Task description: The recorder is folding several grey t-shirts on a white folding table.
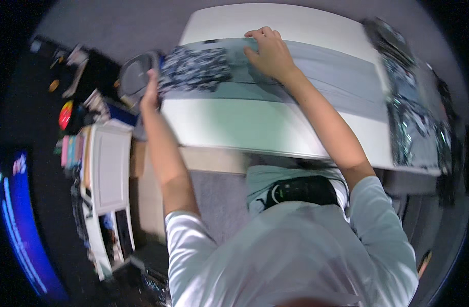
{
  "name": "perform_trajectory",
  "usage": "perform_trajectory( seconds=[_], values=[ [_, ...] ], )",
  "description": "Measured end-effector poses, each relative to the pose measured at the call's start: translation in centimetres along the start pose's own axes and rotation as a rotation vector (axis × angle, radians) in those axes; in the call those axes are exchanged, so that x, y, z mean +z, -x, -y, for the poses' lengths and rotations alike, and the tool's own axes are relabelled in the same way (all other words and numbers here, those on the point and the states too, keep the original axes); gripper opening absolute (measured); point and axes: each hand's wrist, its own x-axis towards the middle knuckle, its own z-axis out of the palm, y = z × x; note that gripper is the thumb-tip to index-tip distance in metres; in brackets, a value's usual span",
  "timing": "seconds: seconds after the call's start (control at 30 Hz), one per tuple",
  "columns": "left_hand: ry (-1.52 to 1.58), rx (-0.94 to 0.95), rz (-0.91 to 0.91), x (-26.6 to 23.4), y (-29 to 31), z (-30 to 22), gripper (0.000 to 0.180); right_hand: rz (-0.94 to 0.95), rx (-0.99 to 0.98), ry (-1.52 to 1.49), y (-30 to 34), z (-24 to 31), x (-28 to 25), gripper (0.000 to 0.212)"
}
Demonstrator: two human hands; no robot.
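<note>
A folded piece of cloth (pixel 196 69) in a mottled dark blue, grey and white pattern lies at the left end of the white table, blurred by motion. From it a long, see-through greyish plastic sheet or bag (pixel 337 77) stretches right across the tabletop. My left hand (pixel 150 93) is edge-on at the cloth's left end, fingers stretched out; whether it touches the cloth cannot be made out. Over the plastic, just right of the cloth, my right hand (pixel 269 53) has its thumb apart from its bent fingers, near the plastic's far edge.
Several plastic-wrapped packages (pixel 416 123) are piled along the right end of the white table (pixel 224 125). A grey container (pixel 137 74) stands off the left end. Further left are a white cabinet (pixel 110 169) and a lit screen (pixel 24 225). A dark shoe (pixel 306 190) shows below the front edge.
</note>
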Motion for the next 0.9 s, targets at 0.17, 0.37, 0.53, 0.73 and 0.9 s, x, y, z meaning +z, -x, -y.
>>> perform_trajectory(
  seconds=[0.17,0.37,0.53,0.73,0.9],
  values=[
    [0.18,-0.221,0.101,-2.2,1.4,-0.7,0.105,0.125,0.418,0.58,3.5,-8.9,-11.9,0.048],
    [0.21,-0.25,0.101,-1.2,0.3,-1.1,0.099,0.38,0.935,0.697,6.5,-15.3,-21.4,0.041],
    [-0.046,-0.14,-0.081,-5.4,-2.0,0.7,0.096,0.419,0.983,0.649,7.2,-16.8,-20.5,0.041],
    [-0.175,-0.07,-0.276,-0.7,-4.2,1.1,0.076,0.487,0.846,0.661,8.8,-20.7,-22.5,0.06],
    [-0.272,-0.136,-0.361,-5.3,-4.9,1.6,0.077,0.456,0.798,0.519,6.8,-20.9,-21.3,0.066]
  ],
)
